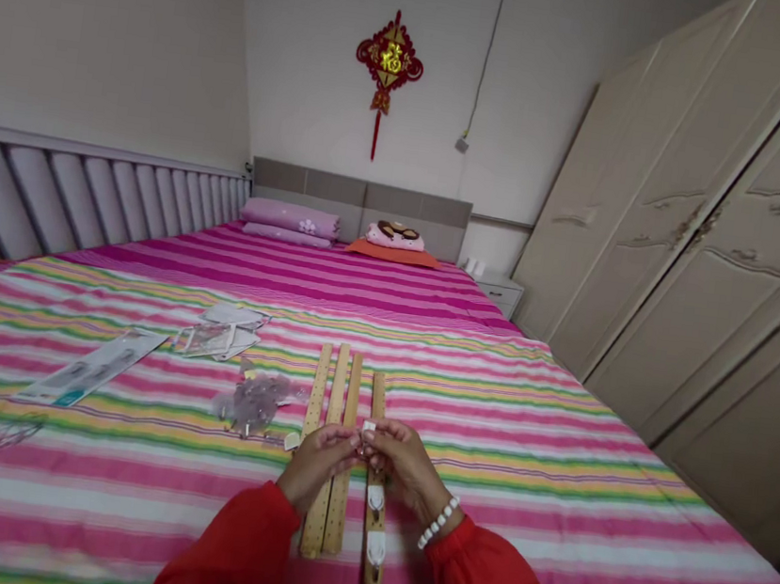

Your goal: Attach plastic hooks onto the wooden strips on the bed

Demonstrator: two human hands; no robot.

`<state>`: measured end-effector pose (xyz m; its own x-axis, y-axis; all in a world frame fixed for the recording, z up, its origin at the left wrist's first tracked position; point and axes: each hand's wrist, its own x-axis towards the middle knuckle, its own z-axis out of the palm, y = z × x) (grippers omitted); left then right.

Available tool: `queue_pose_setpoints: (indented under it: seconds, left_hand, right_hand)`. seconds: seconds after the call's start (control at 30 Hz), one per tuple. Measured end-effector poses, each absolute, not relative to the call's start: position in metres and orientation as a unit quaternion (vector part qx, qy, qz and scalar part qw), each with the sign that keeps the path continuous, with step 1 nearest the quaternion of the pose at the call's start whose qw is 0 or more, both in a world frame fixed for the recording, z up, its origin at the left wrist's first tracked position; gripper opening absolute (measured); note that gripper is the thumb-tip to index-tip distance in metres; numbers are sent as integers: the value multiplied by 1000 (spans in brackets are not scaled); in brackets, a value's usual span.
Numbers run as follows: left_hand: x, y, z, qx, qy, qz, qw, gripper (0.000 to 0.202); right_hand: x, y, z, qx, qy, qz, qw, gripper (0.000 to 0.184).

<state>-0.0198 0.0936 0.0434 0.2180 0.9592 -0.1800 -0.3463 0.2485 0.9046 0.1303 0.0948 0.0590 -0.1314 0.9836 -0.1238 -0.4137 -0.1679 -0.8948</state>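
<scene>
Above a narrow wooden strip (pixel 379 395), my left hand (pixel 323 462) and my right hand (pixel 404 462) meet with fingertips pinched together. Between them is a small white hook (pixel 369 427), mostly covered by the fingers. Lower on the same strip sit two white hooks, an upper hook (pixel 375 498) and a lower hook (pixel 376 548), each with a dark metal part. Three more wooden strips (pixel 336 503) with small holes lie side by side, partly under my left hand. Near that hand rests a small white square piece (pixel 292 442).
Left of the strips is a pile of small clear plastic bags (pixel 259 401). Farther left lie flat packaging sheets (pixel 221 333), a long clear package (pixel 92 367) and a thin clear loop (pixel 15 432). All rest on a striped bedspread (pixel 549 501); a wardrobe (pixel 708 246) stands at right.
</scene>
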Motion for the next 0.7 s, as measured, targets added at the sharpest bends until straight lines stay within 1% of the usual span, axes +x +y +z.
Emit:
queue_pose_setpoints:
  seconds: [0.1,0.23,0.37,0.53,0.7]
  left_hand:
    - [-5,97,44,362,422,488,673,43]
    - [11,108,46,382,446,491,644,42]
    - [19,124,46,418,472,488,603,35]
    - [24,143,43,451,506,466,569,22]
    - [27,153,25,499,534,453,510,13]
  right_hand:
    - [142,94,55,-390,-368,657,530,27]
    - [152,100,48,-407,-355,639,548,28]
    - [157,111,40,-440,-349,608,561,29]
    - [157,127,34,-492,-331,575,564,17]
    - [154,139,23,-517,-322,560,562,10]
